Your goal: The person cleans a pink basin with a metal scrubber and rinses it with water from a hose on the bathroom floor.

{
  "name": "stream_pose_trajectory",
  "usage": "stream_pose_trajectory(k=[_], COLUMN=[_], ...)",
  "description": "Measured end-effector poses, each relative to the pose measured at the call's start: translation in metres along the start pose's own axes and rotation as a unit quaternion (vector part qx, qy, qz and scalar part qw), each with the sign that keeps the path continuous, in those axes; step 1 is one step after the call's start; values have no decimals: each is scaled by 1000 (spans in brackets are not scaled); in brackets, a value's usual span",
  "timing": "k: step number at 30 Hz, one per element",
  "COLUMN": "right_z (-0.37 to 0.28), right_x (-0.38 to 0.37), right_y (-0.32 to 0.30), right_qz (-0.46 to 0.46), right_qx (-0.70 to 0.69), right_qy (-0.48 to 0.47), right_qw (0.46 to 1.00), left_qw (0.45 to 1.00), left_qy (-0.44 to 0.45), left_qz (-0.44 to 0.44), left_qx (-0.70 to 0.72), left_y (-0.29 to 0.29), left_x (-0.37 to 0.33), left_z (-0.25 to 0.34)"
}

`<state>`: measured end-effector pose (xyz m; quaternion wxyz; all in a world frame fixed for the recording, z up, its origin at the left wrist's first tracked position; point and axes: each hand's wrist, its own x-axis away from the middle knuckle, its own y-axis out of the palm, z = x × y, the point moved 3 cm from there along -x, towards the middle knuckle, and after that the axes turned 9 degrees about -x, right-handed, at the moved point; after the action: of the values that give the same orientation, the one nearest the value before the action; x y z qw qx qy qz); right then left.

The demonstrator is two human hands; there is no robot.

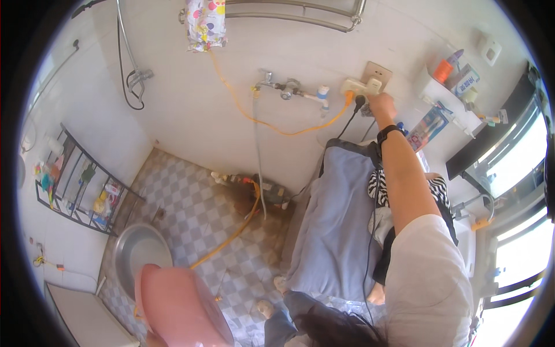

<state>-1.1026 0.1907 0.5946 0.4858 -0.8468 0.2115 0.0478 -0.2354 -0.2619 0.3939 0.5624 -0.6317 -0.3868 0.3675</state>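
Observation:
My right arm, in a white sleeve with a black wristband (388, 134), reaches up to the wall. There my right hand (383, 106) is closed just below a white plug (374, 85) at the wall socket (377, 70); what its fingers grip is hidden. Beside it, a white adapter (354, 87) holds an orange plug (349, 95) and a black plug (359, 100). At lower left a pink basin (179, 303) is tilted on its side. A patch of my left hand (155, 340) shows at the basin's lower edge, seemingly holding it; its fingers are hidden.
Grey-blue cloth (332, 214) covers a boxy thing below the socket, beside striped clothing (378, 188). A metal basin (122, 254) stands on the checked floor (199, 217). An orange hose (228, 240) crosses it. Taps (291, 88), a toiletries shelf (457, 104) and a black rack (87, 179) line the walls.

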Motion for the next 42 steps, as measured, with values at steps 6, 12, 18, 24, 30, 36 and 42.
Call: stream_pose_trajectory(k=[6,12,18,24,30,36,42], right_z=[-4,7,1,4,-8,56,3], right_x=[-6,-27,-15,-12,-15,-110,-19], right_y=[8,7,3,-1,73,71,101], right_qz=[-18,-68,-17,4,14,-20,-277], right_qx=[-22,-29,13,35,123,231,-110], right_qy=[-9,0,-56,-59,-154,-572,-263], right_qw=[1000,997,998,998,980,787,918], left_qw=[997,999,999,997,995,991,961], left_qy=[26,33,29,48,-72,-115,-237], left_qz=[43,34,21,37,44,-9,-45], left_qx=[59,5,23,47,48,70,133], left_y=[39,27,43,53,56,92,97], left_x=[-5,3,3,-8,13,3,58], left_z=[-28,-16,-24,-18,-56,-66,-110])
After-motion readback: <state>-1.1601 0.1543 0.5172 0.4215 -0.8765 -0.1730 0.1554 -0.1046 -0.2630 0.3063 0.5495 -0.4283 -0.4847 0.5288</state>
